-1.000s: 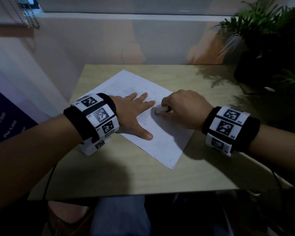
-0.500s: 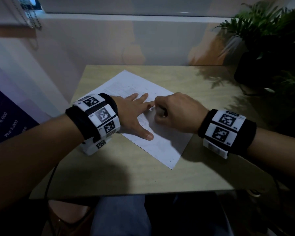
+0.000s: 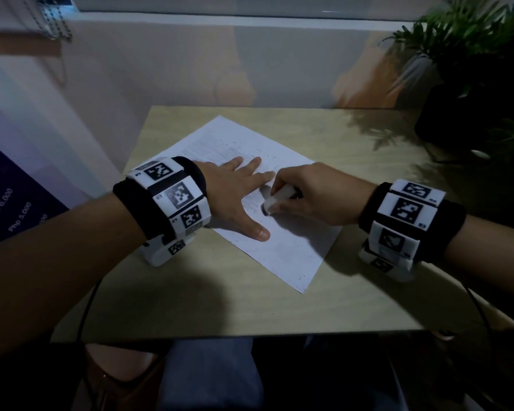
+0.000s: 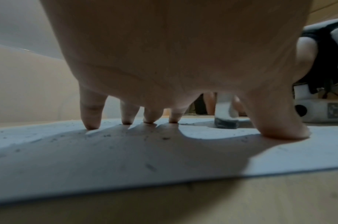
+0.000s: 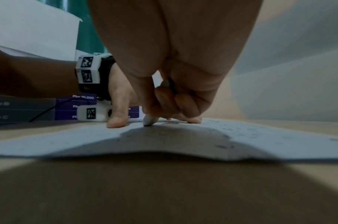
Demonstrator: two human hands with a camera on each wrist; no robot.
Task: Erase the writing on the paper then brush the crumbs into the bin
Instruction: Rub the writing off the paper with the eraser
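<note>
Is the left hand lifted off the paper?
No, the left hand lies spread flat with its fingertips pressing on the paper, beside the eraser that the right hand grips.

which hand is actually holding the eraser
The right hand: its curled fingers pinch the white eraser, dirty tip on the paper. The left hand lies spread flat, pressing the sheet down.

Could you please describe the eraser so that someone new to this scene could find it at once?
Find the white paper lying on the wooden table. The right hand pinches the eraser upright on it, beside the left hand; it is a small white block with a grey, dirty tip.
</note>
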